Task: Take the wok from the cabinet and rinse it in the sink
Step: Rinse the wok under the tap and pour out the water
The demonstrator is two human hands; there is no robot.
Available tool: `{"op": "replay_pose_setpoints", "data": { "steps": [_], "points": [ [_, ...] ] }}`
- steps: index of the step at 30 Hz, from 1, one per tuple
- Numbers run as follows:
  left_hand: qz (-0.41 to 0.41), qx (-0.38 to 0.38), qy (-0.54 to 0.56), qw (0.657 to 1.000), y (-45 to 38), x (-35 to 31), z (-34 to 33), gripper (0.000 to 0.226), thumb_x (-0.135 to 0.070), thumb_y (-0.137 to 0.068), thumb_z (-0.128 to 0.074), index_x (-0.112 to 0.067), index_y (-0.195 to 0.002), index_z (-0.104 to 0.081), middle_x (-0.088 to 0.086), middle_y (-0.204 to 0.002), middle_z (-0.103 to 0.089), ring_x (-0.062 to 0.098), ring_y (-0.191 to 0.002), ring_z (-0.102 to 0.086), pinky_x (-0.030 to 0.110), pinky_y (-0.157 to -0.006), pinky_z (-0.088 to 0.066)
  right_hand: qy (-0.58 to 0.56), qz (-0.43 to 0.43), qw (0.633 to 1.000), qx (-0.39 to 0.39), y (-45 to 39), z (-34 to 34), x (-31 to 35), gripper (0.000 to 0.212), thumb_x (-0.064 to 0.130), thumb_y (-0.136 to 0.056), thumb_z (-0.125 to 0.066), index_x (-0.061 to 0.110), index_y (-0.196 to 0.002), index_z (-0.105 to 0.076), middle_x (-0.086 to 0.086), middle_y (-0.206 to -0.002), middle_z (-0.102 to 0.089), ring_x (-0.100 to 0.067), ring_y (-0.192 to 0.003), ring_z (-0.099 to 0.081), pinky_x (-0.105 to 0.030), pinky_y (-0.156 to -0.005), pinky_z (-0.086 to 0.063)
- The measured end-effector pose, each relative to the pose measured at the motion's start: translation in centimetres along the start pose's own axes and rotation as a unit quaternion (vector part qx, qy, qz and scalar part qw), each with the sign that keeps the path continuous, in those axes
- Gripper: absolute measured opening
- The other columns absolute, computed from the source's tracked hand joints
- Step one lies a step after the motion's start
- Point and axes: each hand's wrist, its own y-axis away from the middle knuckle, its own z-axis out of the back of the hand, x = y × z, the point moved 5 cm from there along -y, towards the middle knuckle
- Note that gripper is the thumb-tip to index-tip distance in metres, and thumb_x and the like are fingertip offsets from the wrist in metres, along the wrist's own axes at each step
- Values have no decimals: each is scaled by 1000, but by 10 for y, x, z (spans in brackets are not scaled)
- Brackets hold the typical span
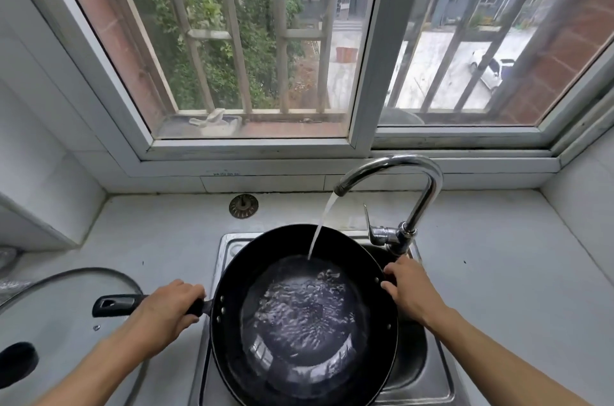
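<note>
Gripping the wok's (304, 316) long handle (116, 304), our left hand (166, 309) is wrapped closed around it; our right hand (407, 289) clasps the far rim. The wok sits over the sink (428, 369), water pooling inside under the running tap (398, 179). A glass lid (66, 322) lies left.

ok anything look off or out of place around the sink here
One thing: the sink strainer lies on the countertop behind the sink rather than in the drain. Otherwise nothing stands out; no spills show.
</note>
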Motion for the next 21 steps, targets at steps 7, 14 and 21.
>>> {"op": "replay_pose_setpoints", "data": {
  "steps": [7, 14, 21],
  "points": [
    [-37, -36, -15, 999, 4, 0, -3, 51, -27, -58, -87, -35, -95, -52, -18, -79, -54, 9, -70, -56, 21, -56, -42, -8, 30, 998, -48, 2, 7, 5, 30, 41, -91, -59, 17, -109, -63, 2, -105, -54, -18, -102, -51, -29, -88, -45],
    [-18, -34, 3, 999, 6, 10, -19, 46, -29, -66, -81, -37, -99, -50, -18, -85, -53, 10, -77, -55, 28, -61, -50, 13, 83, 987, -138, -25, 32, 38, 52, 36, -89, -64, 16, -135, -52, -10, -135, -47, -25, -126, -44, -35, -103, -40],
    [-7, -23, 13, 1000, 8, 7, -21, 39, -31, -70, -78, -36, -99, -51, -18, -87, -53, 10, -80, -55, 28, -65, -49, 75, 69, 994, -38, -70, 32, 50, 63, 46, -95, -51, 17, -148, -30, -17, -152, -27, -30, -141, -23, -38, -112, -28]
  ]
}}
